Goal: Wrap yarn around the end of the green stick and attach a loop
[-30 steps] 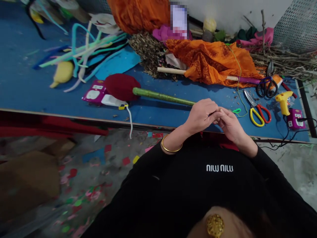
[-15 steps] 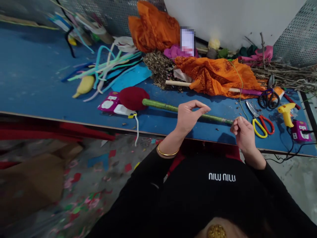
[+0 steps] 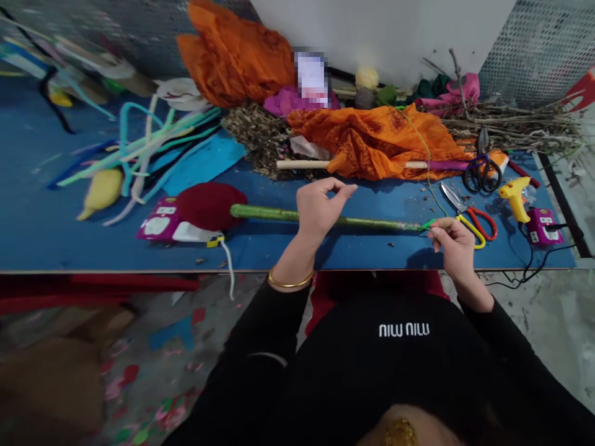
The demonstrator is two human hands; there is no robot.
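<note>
A long stick wrapped in shiny green (image 3: 372, 223) lies across the front of the table, with a dark red rounded fabric bundle (image 3: 207, 205) at its left end. My left hand (image 3: 318, 207) is over the middle of the stick, thumb and forefinger closed in a pinch. Whatever it pinches is too small to make out, and I cannot tell whether its other fingers grip the stick. At the stick's right end, my right hand (image 3: 453, 243) pinches a bright green thread (image 3: 428, 225) that runs off the tip.
Red-and-yellow-handled scissors (image 3: 481, 222), dark-handled scissors (image 3: 482, 170) and a yellow glue gun (image 3: 515, 195) lie to the right. Orange cloth (image 3: 372, 141) and twigs (image 3: 520, 124) line the back. Foam strips (image 3: 139, 155) lie left, near a purple box (image 3: 155, 226).
The view has shifted right, so the table things appear further left. Green thread now shows between my right fingers and the stick's end. My left hand keeps its pinch.
</note>
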